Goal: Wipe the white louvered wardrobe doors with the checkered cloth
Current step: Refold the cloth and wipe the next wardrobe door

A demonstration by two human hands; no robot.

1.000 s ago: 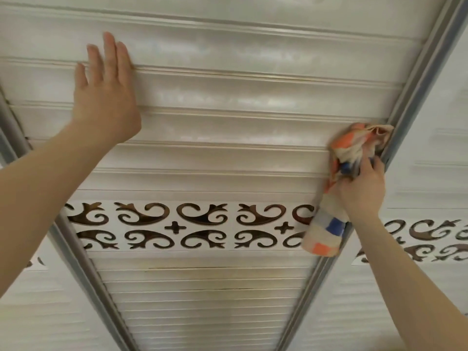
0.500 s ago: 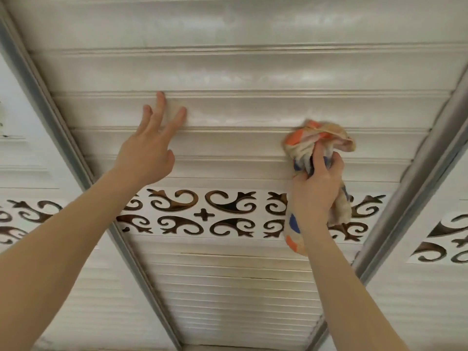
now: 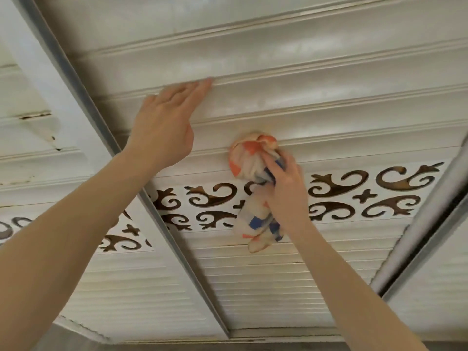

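The white louvered wardrobe door (image 3: 329, 97) is showing smooth painted slats with a soft sheen, the crumpled checkered cloth (image 3: 249, 160) is looking like soft matt woven fabric, the grey frame rail (image 3: 200, 287) is gleaming like smooth metal, and the neighbouring door (image 3: 38, 117) is showing chipped, cracked paint.

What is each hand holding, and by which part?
The right hand grips the checkered cloth around its bunched middle, tail hanging below. The left hand holds nothing, flat on a slat.

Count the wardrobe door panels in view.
3: the middle door, where the cloth presses; the left door past the grey rail; the right door, a sliver at the right edge. Others may lie out of view.
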